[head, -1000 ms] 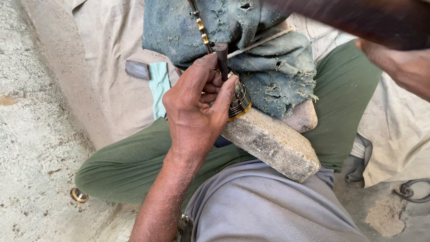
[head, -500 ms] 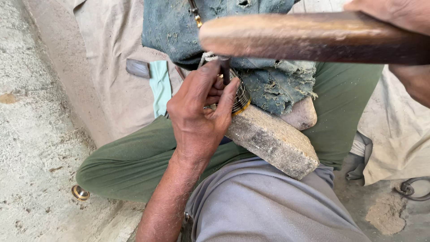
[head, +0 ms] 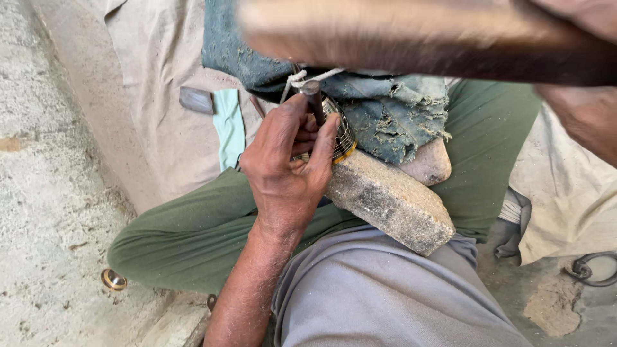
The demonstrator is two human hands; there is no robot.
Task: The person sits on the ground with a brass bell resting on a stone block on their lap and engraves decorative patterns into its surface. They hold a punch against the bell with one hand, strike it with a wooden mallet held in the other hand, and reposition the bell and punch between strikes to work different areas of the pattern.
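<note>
The left hand was curled tight over the upper end of a rough stone block that lay slanting across the person's lap, on the green trousers. Its fingers were folded close together and the thumb pressed in from the side, so that between them they pinched a short dark metal punch, held upright with its flat head standing clear above the knuckles. Under the fingertips, and partly covered by them, sat a small round ring wound with fine wire, silver on top with a brassy rim, resting on the top of the stone just beside a frayed blue cloth. The right hand appeared at the right edge, blurred, its fingers wrapped shut around a thick wooden handle that stretched across the top of the view, above the punch and apart from it; its far end was too smeared to make out. A second, smaller brassy ring lay on the gritty ground near the knee, well apart from both hands, and a dark metal loop lay on the ground at the far right.
</note>
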